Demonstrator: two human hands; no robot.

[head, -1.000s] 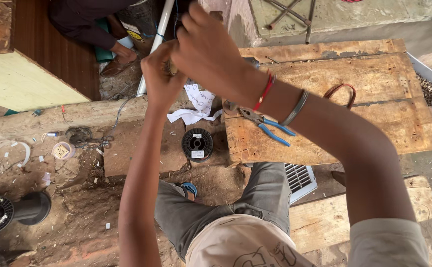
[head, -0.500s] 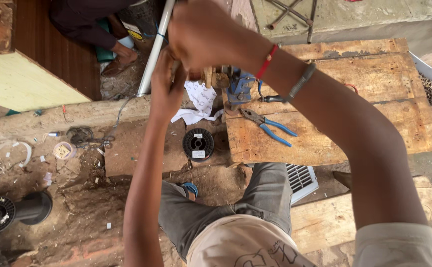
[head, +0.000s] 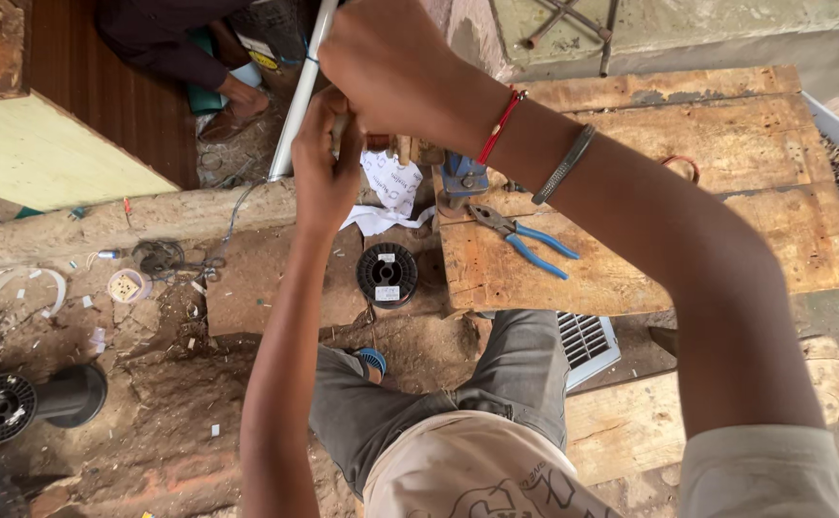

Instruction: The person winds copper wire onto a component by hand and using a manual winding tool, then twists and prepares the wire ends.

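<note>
White tube (head: 296,105), long and slim, is pinched in the grip of the left hand (head: 325,158); the right hand (head: 395,72) is closed over the same spot, its hold hidden. Below are seen white paper (head: 388,187), a black wire spool (head: 387,272), and blue-handled pliers (head: 520,235) laid on the wooden tabletop (head: 726,221).

Just below my fingers (head: 338,125) white paper scraps (head: 390,187) and a blue vise (head: 464,176) crowd the bench edge. Blue-handled pliers (head: 525,240) lie further right. The wooden bench (head: 726,230) beyond them is bare. A black spool (head: 387,273) sits on the ground underneath.
</note>
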